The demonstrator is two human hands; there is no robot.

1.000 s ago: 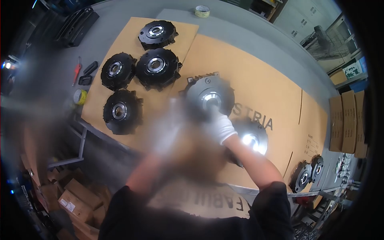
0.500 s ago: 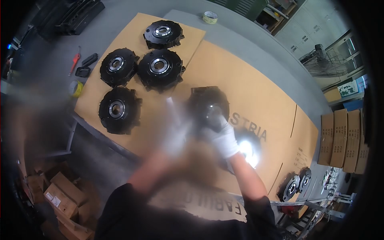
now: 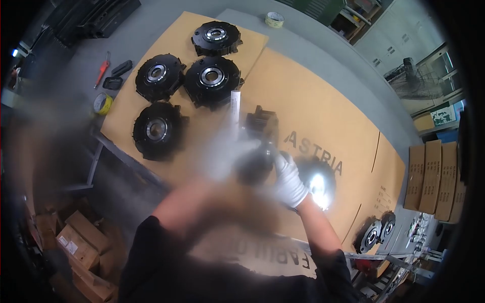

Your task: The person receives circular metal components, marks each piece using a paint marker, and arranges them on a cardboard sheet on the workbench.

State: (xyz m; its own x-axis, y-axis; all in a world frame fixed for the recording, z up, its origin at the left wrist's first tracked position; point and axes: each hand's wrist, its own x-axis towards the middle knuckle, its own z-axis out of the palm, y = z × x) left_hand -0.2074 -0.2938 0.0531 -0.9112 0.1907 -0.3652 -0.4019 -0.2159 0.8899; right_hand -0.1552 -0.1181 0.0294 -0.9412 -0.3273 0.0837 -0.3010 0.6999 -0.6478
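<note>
A black toothed disc [image 3: 260,126] is tilted on edge between my hands, partly hidden by blur. My right hand [image 3: 289,177], in a white glove, grips its right side. My left hand [image 3: 222,154], also gloved in white, is hazy at the disc's left; a white stick-like object [image 3: 235,108] points up from it, and its fingers are too smeared to make out. Just right of my right hand lies another disc [image 3: 319,184] with a bright glare at its centre. Several black discs with silver hubs [image 3: 212,77] lie on the cardboard [image 3: 323,111] to the left.
Two discs [image 3: 372,235] lie at the right end of the cardboard. A yellow tape roll [image 3: 103,103] and a red-handled tool [image 3: 102,70] lie at the left, another tape roll [image 3: 274,19] at the back. Cardboard boxes [image 3: 433,174] stand at the right; opened boxes [image 3: 81,242] are lower left.
The disc between my hands has turned from lying face up to standing tilted on edge. The white stick at my left hand now shows clearly. The camera view has shifted slightly.
</note>
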